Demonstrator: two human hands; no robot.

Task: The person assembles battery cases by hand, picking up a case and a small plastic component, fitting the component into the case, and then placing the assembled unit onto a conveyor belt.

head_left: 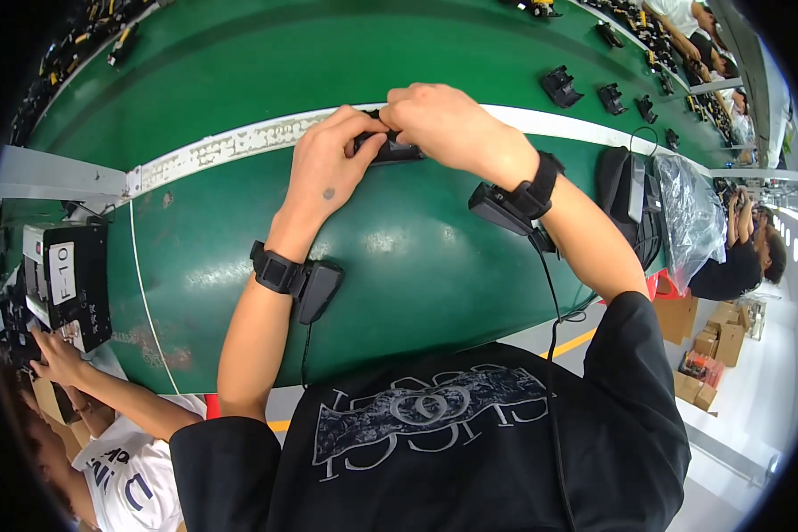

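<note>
A black plastic part lies at the far edge of the green work surface, against the white strip. My left hand is closed on its left end, thumb and fingers pinching it. Over its top, my right hand has its fingers curled down and pressed onto the same part. Both hands cover much of it, so its full shape is hidden. Each wrist carries a strapped black device with a cable.
Beyond the white strip, several black parts rest on the green belt. At right are a black bag and clear plastic wrap. A black box stands at left, beside a co-worker's hand.
</note>
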